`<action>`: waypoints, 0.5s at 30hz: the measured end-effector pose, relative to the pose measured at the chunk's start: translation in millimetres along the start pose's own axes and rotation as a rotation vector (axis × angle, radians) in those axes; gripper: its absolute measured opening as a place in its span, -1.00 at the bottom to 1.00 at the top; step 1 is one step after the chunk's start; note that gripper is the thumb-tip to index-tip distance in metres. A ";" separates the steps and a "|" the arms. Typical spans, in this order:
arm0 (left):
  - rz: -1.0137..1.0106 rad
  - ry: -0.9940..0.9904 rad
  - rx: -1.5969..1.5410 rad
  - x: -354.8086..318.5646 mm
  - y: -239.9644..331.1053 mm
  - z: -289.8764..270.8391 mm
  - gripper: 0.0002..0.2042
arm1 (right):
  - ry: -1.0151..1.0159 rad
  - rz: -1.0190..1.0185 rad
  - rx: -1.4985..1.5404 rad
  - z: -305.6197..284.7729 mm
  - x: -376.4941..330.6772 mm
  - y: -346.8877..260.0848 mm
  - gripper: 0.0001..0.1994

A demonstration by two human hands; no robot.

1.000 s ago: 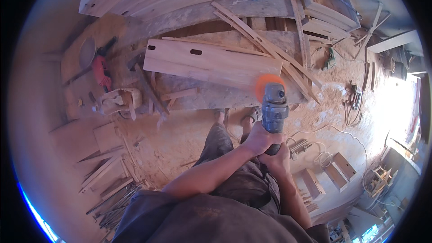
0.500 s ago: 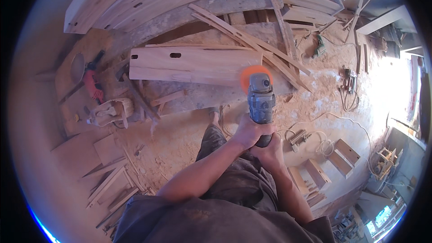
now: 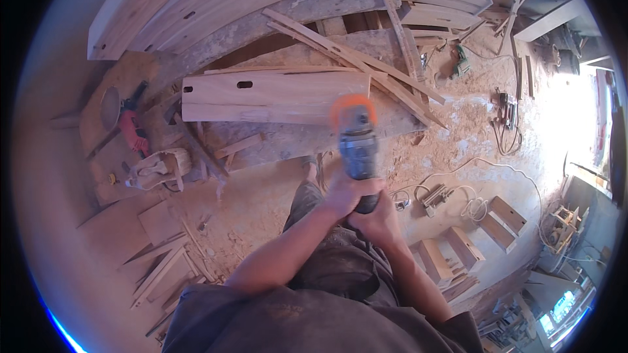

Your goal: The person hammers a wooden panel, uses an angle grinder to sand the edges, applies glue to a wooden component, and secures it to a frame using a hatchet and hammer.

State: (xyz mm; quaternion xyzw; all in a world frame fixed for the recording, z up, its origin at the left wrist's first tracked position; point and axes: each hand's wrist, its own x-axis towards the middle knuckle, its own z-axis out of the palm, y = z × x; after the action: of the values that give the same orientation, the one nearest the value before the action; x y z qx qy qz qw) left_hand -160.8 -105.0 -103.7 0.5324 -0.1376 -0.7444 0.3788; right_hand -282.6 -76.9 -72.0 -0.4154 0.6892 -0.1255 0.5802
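Observation:
An angle grinder (image 3: 358,150) with a round orange disc (image 3: 353,106) is held in front of me, slightly smeared by motion. My left hand (image 3: 345,194) wraps round its dark body. Just behind it, my right hand (image 3: 381,218) closes on the rear end of the tool. The disc lies over the right end of a pale wooden board (image 3: 275,99); whether it touches the wood I cannot tell. Two dark slots show in the board near its left end, and it rests on a dusty bench (image 3: 294,142).
Thin wooden strips (image 3: 386,75) cross behind the board. A red power tool (image 3: 134,129) lies to the left, beside a carved wooden piece (image 3: 159,170). Large slotted boards (image 3: 203,10) stand at the back. On the sawdusty floor at right are a green drill (image 3: 460,62), a cord (image 3: 510,166) and wooden blocks (image 3: 466,248).
The grinder and both my hands have shifted left, nearer my body's middle line. The whole scene has also slid slightly left in the view. My grip looks the same.

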 end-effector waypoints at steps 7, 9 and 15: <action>0.061 -0.045 0.054 8.4 -14.9 -4.8 -0.71 | 0.021 0.024 0.005 -3.9 -2.7 -9.3 -0.38; 0.117 -0.045 0.053 11.3 -15.1 2.2 -0.70 | 0.037 0.027 0.034 -5.7 -2.6 -4.2 -0.41; 0.055 -0.016 -0.103 -4.5 -0.9 -26.4 -0.73 | -0.021 -0.124 -0.064 17.6 3.8 -8.4 -0.38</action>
State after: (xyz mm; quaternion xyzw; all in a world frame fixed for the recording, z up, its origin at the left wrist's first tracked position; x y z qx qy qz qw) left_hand -136.9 -96.0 -111.6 0.5024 -0.1166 -0.7439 0.4251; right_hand -263.0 -79.4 -74.3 -0.4771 0.6596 -0.1349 0.5648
